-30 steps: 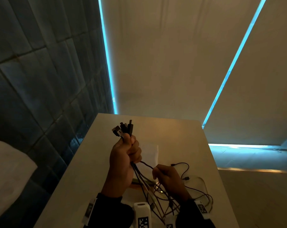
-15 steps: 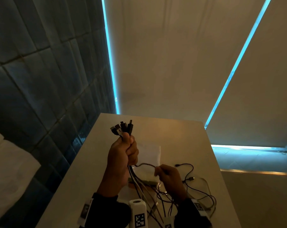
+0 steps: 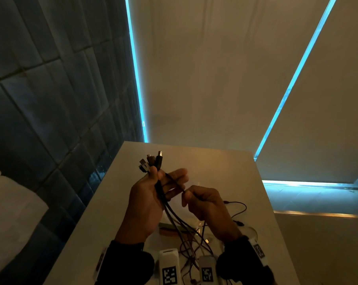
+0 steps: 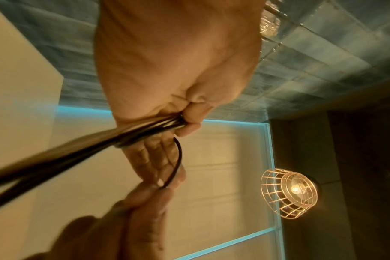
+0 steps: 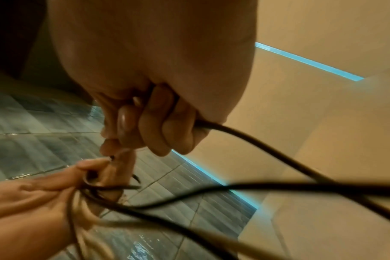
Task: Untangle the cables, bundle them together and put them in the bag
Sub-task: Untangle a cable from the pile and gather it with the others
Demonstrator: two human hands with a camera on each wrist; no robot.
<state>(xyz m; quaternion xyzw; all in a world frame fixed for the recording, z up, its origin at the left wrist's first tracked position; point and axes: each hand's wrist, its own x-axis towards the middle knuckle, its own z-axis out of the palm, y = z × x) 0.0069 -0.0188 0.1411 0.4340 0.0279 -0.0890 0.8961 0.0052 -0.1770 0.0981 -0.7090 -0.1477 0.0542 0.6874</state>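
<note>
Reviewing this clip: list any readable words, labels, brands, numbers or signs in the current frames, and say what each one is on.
No readable text in any view.
Left wrist device: black-and-white square code marker, a pattern, no letters or digits.
Right wrist device: the same kind of marker, no text.
Right wristband: small dark patch, too blurred to read.
Cable plugs: no marking legible.

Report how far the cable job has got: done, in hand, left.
Done: several plug ends sit gathered above the left hand, which pinches them with its thumb, fingers extended. In hand: the right hand pinches one thin cable beside that bunch. Left: loose cables lie tangled on the table; nothing tied or bagged.
</note>
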